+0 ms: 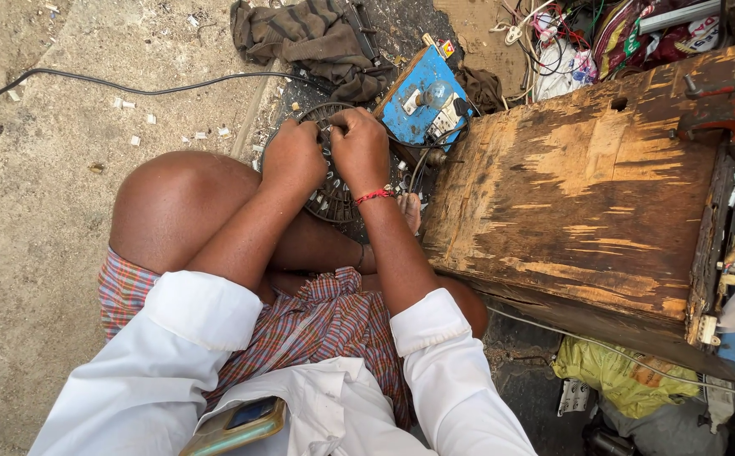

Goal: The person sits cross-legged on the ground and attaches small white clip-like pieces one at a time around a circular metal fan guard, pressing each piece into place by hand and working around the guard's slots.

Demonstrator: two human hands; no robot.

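Holding a round dark part (331,181) with both hands, low on the ground between the bent knees. Looks like a flat ring, dark grey, with many small slots all around and thin wire along its top edge. Mostly hidden under the hands, so only the top rim and a lower bit show.

Left hand (294,158) curled shut over the left side of the ring, fingers pinched at the top rim. Right hand (360,149) curled shut the same way, right beside the left, thumbs nearly touching. Red thread band (374,196) tied around the right wrist.

Just past the ring, touching or very close to it, a blue board (426,95) with a knob and switches, tilted. Next to that, on the right, a big worn wooden box (579,186) with scratched top. Black cable (114,84) running across the sandy ground on the left, well apart from the hands. Striped dark cloth (308,38) lying beyond the ring. Yellow bag (612,376) under the box edge.
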